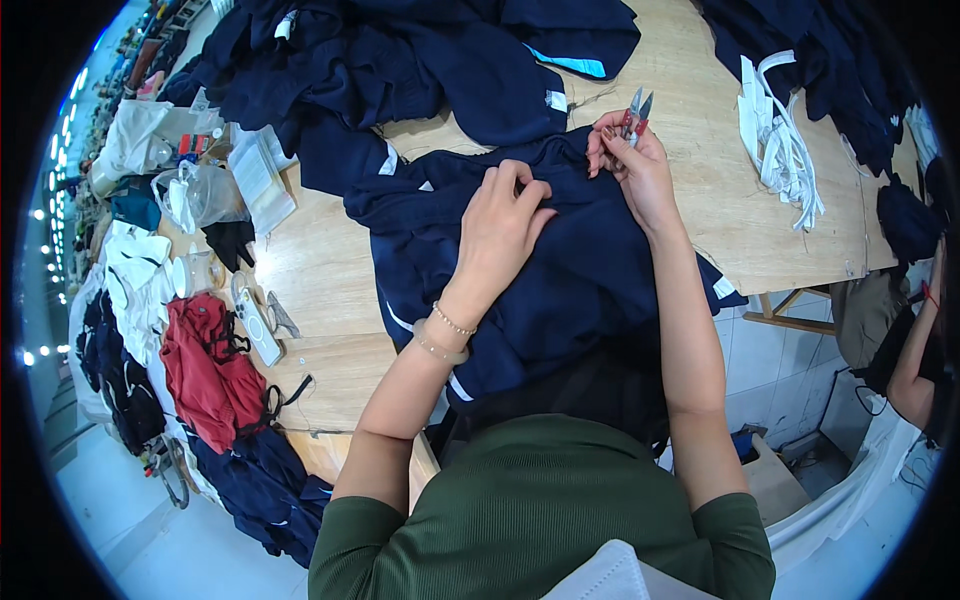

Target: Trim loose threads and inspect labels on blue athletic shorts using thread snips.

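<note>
A navy garment with small white labels is spread in front of me, hanging over the table's near edge. My left hand lies on its upper part, fingers bent into the cloth as if gripping a fold; the fingertips are partly hidden. At the garment's upper right edge is my right hand, closed round a pair of thread snips with red on the handles. The snips' blades point up and away from me. The right fingertips are close beside the garment's edge.
A large pile of navy garments covers the table's far side. White strips lie at right, near more navy cloth. At left are a phone, plastic bags and a red bag. Another person's arm shows far right.
</note>
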The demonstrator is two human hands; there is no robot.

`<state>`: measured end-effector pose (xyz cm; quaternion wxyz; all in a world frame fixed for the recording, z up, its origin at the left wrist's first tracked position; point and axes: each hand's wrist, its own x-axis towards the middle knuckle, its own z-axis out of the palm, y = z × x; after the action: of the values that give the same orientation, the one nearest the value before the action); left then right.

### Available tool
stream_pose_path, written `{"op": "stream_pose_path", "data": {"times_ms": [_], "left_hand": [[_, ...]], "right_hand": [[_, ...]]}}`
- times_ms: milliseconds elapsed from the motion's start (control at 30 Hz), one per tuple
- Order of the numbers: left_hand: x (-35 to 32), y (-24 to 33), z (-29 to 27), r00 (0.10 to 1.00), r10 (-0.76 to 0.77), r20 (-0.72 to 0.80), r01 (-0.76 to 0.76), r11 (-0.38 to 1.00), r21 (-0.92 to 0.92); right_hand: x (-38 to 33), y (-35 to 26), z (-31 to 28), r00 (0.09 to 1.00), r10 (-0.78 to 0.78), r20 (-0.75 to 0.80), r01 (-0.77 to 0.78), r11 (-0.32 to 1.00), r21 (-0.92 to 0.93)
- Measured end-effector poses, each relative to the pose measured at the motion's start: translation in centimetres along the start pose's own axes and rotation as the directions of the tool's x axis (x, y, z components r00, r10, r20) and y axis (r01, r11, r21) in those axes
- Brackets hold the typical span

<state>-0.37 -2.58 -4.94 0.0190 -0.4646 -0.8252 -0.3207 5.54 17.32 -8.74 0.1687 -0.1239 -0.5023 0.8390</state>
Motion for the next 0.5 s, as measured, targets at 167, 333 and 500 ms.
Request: {"op": "stream_pose_path", "data": {"times_ms": [167,333,500], "left_hand": [[-0.5,-1.9,-0.5,0.998,-0.054,-0.019,0.051,0.99,-0.132],[-0.5,-3.5,-5.2,0.821,-0.494,-0.286,0.408,0.858,-0.312],[-0.3,-0.6,-3.1,0.987,0.031,-0.156,-0.045,0.995,-0.085]], "right_hand": [[0.1,0.1,-0.1,1.0,0.002,0.013,-0.002,1.0,0.011],[0.0,-0.1,-0.3,1.0,-0.005,0.011,0.005,1.0,0.004],[-0.1,0.0,-0.2,1.0,0.001,-0.007,-0.001,1.0,-0.019]]}}
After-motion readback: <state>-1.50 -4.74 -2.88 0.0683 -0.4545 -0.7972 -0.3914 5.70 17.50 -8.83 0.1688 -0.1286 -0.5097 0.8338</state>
